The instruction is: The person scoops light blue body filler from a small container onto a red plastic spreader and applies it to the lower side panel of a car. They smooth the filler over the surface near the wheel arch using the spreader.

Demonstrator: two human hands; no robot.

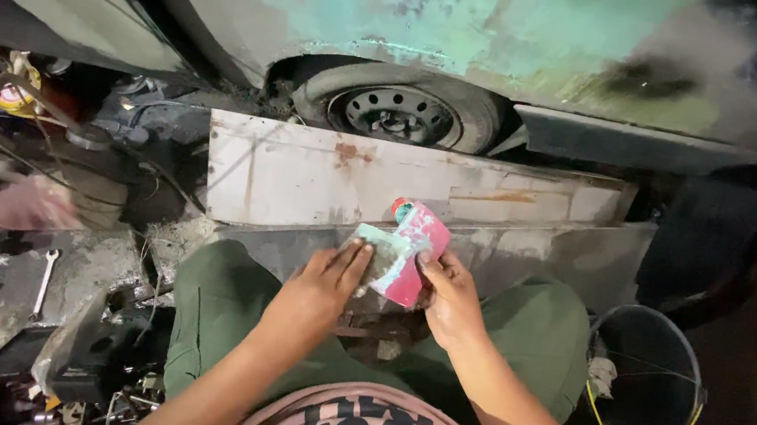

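Observation:
I squat facing a long white metal panel (308, 172) with rust marks, leaning against a car. My right hand (449, 295) grips a pink plastic scraper or paddle (414, 249) smeared with teal-green filler, tilted up toward the panel. My left hand (326, 284) presses its fingertips on a small flat grey-green piece (375, 245) that lies against the pink tool. Both hands are just in front of the panel's lower edge, between my knees in green trousers (218, 308).
A car wheel (398, 112) and a sanded body with green patches (474, 21) stand behind the panel. A black bucket with a yellow hoop (651, 386) stands at the right. A spanner (46, 276), tools and clutter lie on the floor at the left.

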